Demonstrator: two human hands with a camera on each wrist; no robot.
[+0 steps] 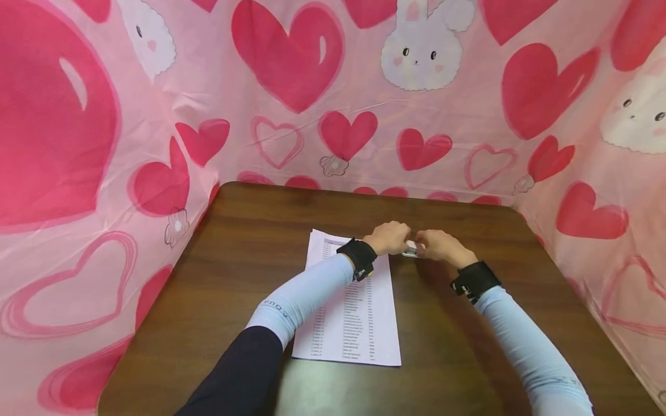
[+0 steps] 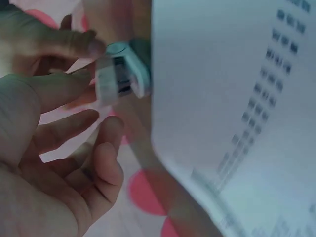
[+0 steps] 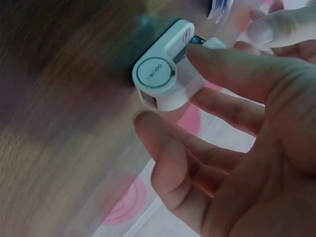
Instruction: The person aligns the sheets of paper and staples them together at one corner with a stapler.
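Observation:
A small white hinged device (image 3: 180, 84) with a round cap marked "deli" is between my two hands above the table; dark parts show inside it. My right hand (image 3: 247, 123) pinches it with the thumb across its side and a finger behind, while the other fingers curve loosely below. In the left wrist view, the device (image 2: 123, 74) appears beyond my left hand (image 2: 54, 163), whose thumb reaches its near end and whose other fingers are loosely bent. The head view puts my left hand (image 1: 389, 237) at its left end and my right hand (image 1: 442, 246) at its right.
A stack of printed sheets (image 1: 359, 323) lies on the brown wooden table (image 1: 234, 248), under my left forearm. A pink cloth (image 1: 291, 138) with hearts and rabbits hangs behind the table and along both sides.

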